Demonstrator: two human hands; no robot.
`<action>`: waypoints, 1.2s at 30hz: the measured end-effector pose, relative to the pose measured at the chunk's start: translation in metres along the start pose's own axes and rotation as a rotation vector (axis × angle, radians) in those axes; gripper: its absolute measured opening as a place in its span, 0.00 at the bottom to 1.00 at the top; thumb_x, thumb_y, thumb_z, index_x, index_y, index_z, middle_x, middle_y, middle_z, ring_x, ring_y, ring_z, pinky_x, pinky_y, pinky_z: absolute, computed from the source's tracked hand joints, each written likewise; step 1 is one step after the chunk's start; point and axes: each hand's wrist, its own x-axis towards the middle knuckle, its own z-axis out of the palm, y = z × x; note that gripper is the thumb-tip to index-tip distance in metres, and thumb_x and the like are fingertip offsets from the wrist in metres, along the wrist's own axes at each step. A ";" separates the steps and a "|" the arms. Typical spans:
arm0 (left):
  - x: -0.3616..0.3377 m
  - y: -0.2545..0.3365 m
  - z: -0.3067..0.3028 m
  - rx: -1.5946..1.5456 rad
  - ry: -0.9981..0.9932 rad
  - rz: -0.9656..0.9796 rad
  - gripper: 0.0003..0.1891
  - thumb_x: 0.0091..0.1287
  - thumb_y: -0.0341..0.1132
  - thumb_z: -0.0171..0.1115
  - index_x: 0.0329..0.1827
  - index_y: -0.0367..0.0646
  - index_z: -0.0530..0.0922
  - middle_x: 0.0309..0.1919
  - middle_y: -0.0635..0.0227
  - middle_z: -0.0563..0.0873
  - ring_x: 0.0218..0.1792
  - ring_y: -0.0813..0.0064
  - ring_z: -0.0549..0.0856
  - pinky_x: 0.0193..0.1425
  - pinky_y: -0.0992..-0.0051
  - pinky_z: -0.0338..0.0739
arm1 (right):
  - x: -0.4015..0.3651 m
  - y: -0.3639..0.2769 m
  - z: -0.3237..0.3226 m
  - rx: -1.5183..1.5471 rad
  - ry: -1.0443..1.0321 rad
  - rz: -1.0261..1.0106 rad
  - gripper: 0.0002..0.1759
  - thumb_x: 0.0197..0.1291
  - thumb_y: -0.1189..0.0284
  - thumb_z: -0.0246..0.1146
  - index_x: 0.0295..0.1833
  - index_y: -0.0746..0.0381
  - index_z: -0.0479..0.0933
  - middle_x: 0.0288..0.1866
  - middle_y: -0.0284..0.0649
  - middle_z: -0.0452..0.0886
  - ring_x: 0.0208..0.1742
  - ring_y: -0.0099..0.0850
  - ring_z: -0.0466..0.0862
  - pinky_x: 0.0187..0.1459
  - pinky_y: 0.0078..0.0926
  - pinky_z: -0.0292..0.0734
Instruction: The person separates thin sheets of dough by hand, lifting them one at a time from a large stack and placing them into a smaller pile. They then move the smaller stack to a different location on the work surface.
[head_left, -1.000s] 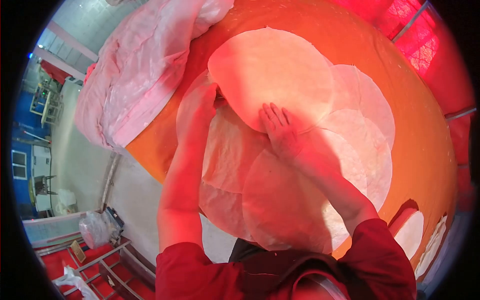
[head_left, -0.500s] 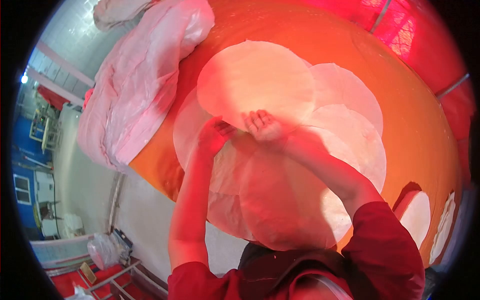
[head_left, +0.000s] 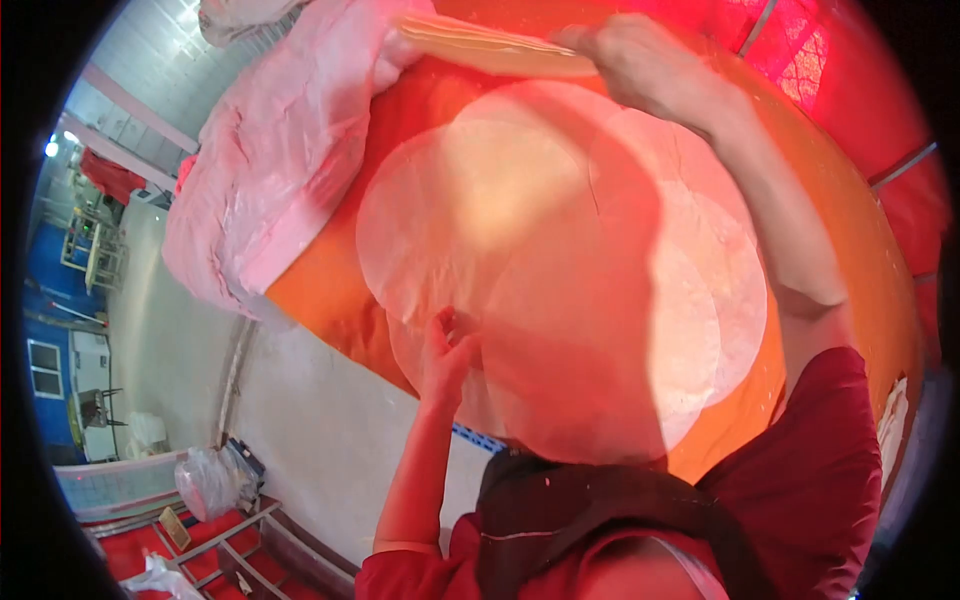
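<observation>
Thin, pale round dough-like sheets (head_left: pixel 560 290) lie overlapping in a broad patch on the orange cloth in front of me. My right hand (head_left: pixel 645 65) reaches over the far side and grips a stack of thin round sheets (head_left: pixel 495 47) by its right end; the stack appears nearly edge-on. My left hand (head_left: pixel 450 358) hovers close over the lower left of the spread sheets, fingers loosely bent and thumb apart, with nothing visible between them.
A bulky heap under pinkish plastic (head_left: pixel 270 160) sits at the left end of the orange cloth (head_left: pixel 345 270). Another pale piece (head_left: pixel 892 425) rests at the right edge. Down left are a clear plastic bag (head_left: pixel 207 485) and a metal frame (head_left: pixel 225 550) on the floor.
My hands have separated: the right went up and away and now grips the stack, while the left came down toward me. The far round sheet lies lower left. One pale round at right no longer shows.
</observation>
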 end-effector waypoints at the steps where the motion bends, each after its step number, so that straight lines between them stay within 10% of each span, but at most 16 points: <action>1: -0.017 0.001 0.005 0.001 -0.001 -0.030 0.30 0.48 0.27 0.57 0.56 0.37 0.57 0.45 0.64 0.69 0.46 0.72 0.69 0.46 0.77 0.67 | -0.010 -0.024 -0.028 -0.004 -0.099 0.035 0.14 0.43 0.76 0.51 0.39 0.65 0.72 0.24 0.45 0.73 0.24 0.43 0.74 0.27 0.34 0.69; 7: -0.075 -0.025 0.018 -0.084 0.006 -0.016 0.32 0.48 0.25 0.55 0.58 0.38 0.54 0.53 0.59 0.63 0.52 0.67 0.66 0.54 0.72 0.62 | -0.151 -0.141 -0.019 -0.257 -0.449 -0.309 0.16 0.41 0.75 0.50 0.39 0.70 0.69 0.17 0.42 0.71 0.20 0.35 0.74 0.23 0.34 0.65; 11: -0.072 -0.007 0.006 -0.395 -0.007 -0.413 0.28 0.49 0.24 0.52 0.56 0.37 0.56 0.49 0.56 0.68 0.44 0.65 0.72 0.47 0.66 0.68 | -0.213 -0.145 0.044 0.987 -0.764 0.455 0.06 0.39 0.80 0.49 0.24 0.63 0.71 0.10 0.33 0.60 0.13 0.29 0.65 0.16 0.28 0.58; 15: -0.083 -0.063 -0.017 -0.748 -0.371 -0.530 0.17 0.50 0.30 0.51 0.44 0.33 0.68 0.37 0.56 0.76 0.40 0.60 0.75 0.45 0.59 0.70 | -0.189 -0.151 -0.018 0.554 -0.624 0.392 0.06 0.35 0.75 0.53 0.12 0.64 0.70 0.12 0.47 0.70 0.18 0.42 0.73 0.19 0.34 0.66; 16: -0.087 -0.072 -0.017 -0.941 -0.512 -0.545 0.15 0.50 0.32 0.50 0.40 0.34 0.71 0.35 0.58 0.77 0.39 0.60 0.76 0.44 0.60 0.70 | -0.191 -0.171 -0.032 0.221 -0.617 0.103 0.06 0.35 0.75 0.52 0.19 0.66 0.72 0.12 0.46 0.69 0.16 0.40 0.73 0.19 0.34 0.67; 25: -0.119 -0.007 0.032 -1.001 -0.650 -0.570 0.30 0.40 0.22 0.48 0.53 0.36 0.62 0.52 0.51 0.67 0.53 0.55 0.67 0.58 0.58 0.58 | -0.261 -0.286 0.029 0.342 -0.113 0.355 0.17 0.47 0.72 0.51 0.43 0.69 0.68 0.39 0.51 0.70 0.42 0.38 0.71 0.42 0.36 0.66; 28: -0.107 -0.018 0.034 -1.162 -0.770 -0.589 0.31 0.41 0.22 0.48 0.55 0.37 0.60 0.53 0.48 0.64 0.55 0.51 0.63 0.59 0.59 0.57 | -0.254 -0.223 0.009 0.562 -0.874 0.756 0.09 0.50 0.75 0.49 0.36 0.62 0.74 0.23 0.46 0.72 0.28 0.34 0.75 0.30 0.29 0.69; 29: -0.103 -0.020 0.033 -1.102 -0.670 -0.604 0.30 0.41 0.22 0.49 0.55 0.36 0.59 0.52 0.47 0.64 0.55 0.50 0.63 0.59 0.59 0.57 | -0.248 -0.195 -0.004 0.824 -0.366 0.792 0.07 0.49 0.76 0.50 0.31 0.62 0.74 0.16 0.44 0.69 0.20 0.33 0.72 0.25 0.27 0.68; 30: -0.099 -0.021 0.033 -1.039 -0.568 -0.614 0.30 0.41 0.22 0.49 0.55 0.35 0.59 0.52 0.46 0.64 0.55 0.48 0.63 0.60 0.60 0.57 | -0.232 -0.149 -0.028 0.676 -0.540 0.756 0.06 0.47 0.75 0.52 0.32 0.61 0.74 0.19 0.45 0.70 0.23 0.27 0.72 0.28 0.26 0.68; 33: -0.092 -0.018 0.039 -0.912 -0.585 -0.604 0.29 0.42 0.24 0.50 0.54 0.34 0.60 0.50 0.48 0.67 0.54 0.55 0.65 0.60 0.63 0.58 | -0.216 -0.066 -0.101 1.004 0.170 0.680 0.12 0.47 0.69 0.57 0.34 0.67 0.71 0.28 0.31 0.72 0.31 0.21 0.71 0.32 0.23 0.68; 36: -0.079 -0.013 0.058 -0.840 -0.541 -0.558 0.25 0.45 0.24 0.50 0.51 0.33 0.62 0.49 0.49 0.68 0.53 0.56 0.66 0.60 0.63 0.58 | -0.159 -0.064 -0.195 0.217 0.210 0.820 0.06 0.41 0.80 0.57 0.17 0.65 0.69 0.10 0.40 0.67 0.13 0.25 0.65 0.17 0.22 0.61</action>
